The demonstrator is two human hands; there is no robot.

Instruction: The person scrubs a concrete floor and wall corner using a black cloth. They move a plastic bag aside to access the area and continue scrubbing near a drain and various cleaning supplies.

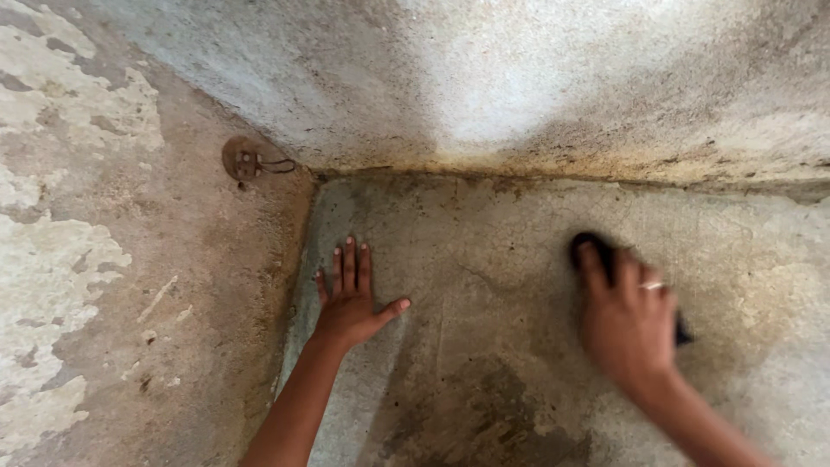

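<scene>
I am pressing my right hand point(627, 324) down on a dark scrubbing pad point(596, 251), fingers closing over its top; the pad is showing only as a black edge past my fingertips and another sliver by my palm at the right. It is looking flat, dark and blurred; finer detail I cannot tell. Its long axis is running diagonally, from upper left toward lower right. It is lying on the stained concrete floor point(484, 259), near the back wall point(519, 78). My left hand point(350, 298) is resting flat and spread beside the left wall point(130, 259), gripping nothing.
</scene>
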